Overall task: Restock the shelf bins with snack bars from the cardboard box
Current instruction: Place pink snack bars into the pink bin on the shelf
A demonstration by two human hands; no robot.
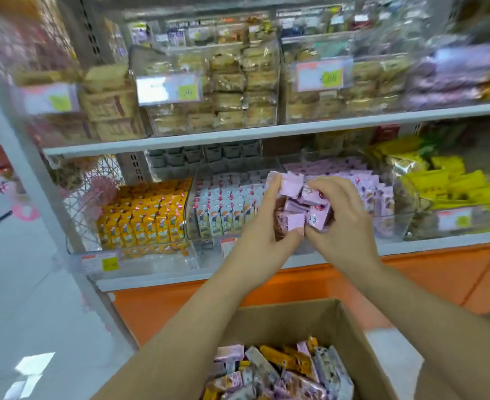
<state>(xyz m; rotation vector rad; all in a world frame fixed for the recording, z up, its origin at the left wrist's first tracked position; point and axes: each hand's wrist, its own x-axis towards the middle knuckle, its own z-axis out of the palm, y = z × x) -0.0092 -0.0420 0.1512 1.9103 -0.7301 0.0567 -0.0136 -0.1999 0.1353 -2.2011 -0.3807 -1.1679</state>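
Left hand: the left hand (262,223) is raised in front of the lower shelf, fingers and thumb clamped on the left side of a bunch of purple snack bars (303,204).
Right hand: the right hand (340,223) presses against the same bunch from the other side, fingers curled over its top and thumb at its lower edge, so the two hands hold it between them.
Cardboard box: the cardboard box (284,319) sits open below the forearms, with purple, orange and pale wrapped bars loose inside.
Clear bins: just behind the hands stands a clear bin of purple bars (382,194); behind the left hand a bin of pale blue bars (223,206); further left a bin of orange bars (142,215); right of the right hand, yellow packets (446,180).
Shelf: a white shelf edge (180,141) runs above the hands, carrying clear bins of beige pastry packs (218,90) with price cards.
Room: an orange base panel (411,278) runs under the lower shelf; pale glossy floor (15,284) lies to the left of the left arm.
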